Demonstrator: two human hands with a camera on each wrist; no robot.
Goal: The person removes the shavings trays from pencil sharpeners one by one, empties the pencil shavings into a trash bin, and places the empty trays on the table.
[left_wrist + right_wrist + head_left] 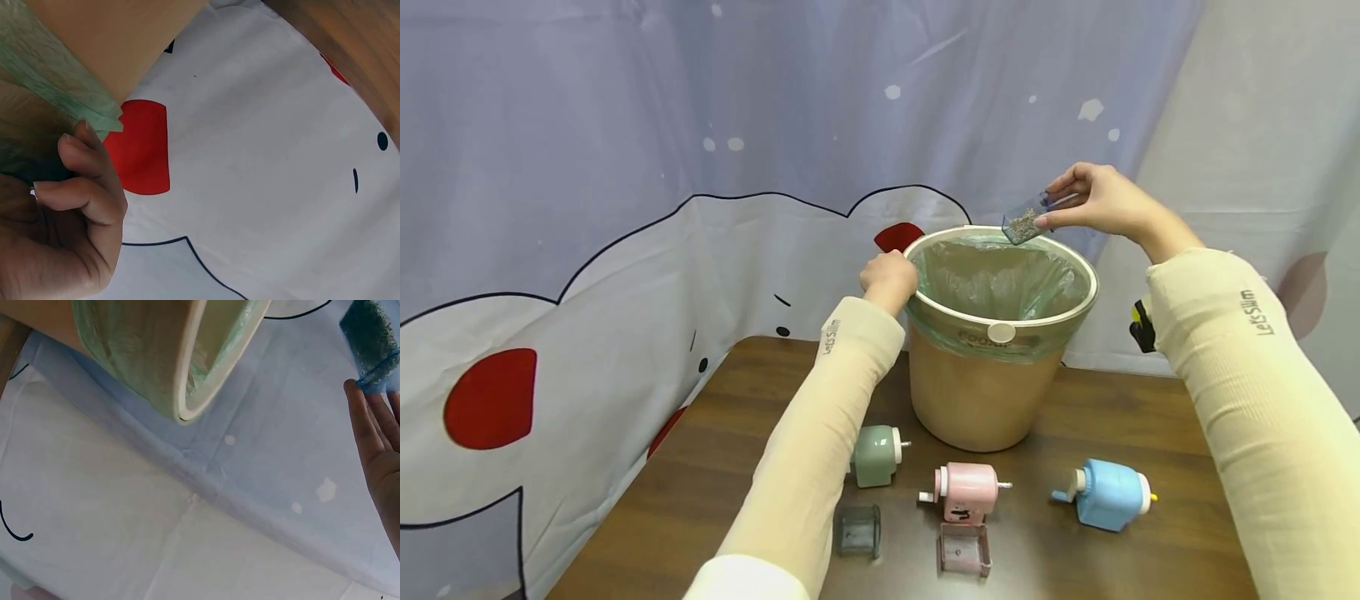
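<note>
In the head view my right hand (1097, 202) pinches a clear blue shavings drawer (1024, 220) with shavings inside. It is tilted above the back right of the rim of a beige trash can (973, 400). The same drawer (370, 337) shows dark shavings in the right wrist view, between fingertips and thumb. My left hand (890, 275) grips the trash can's left rim, its fingers (84, 197) curled against the green liner bag (69, 87). Three crank pencil sharpeners stand in front: green (875, 456), pink (970, 490) and blue (1111, 495).
A grey drawer (859, 531) lies before the green sharpener, partly beside my left sleeve. A pink drawer (965, 550) lies in front of the pink sharpener. The brown wooden table (1067, 575) ends at a printed curtain (820, 108) behind the trash can.
</note>
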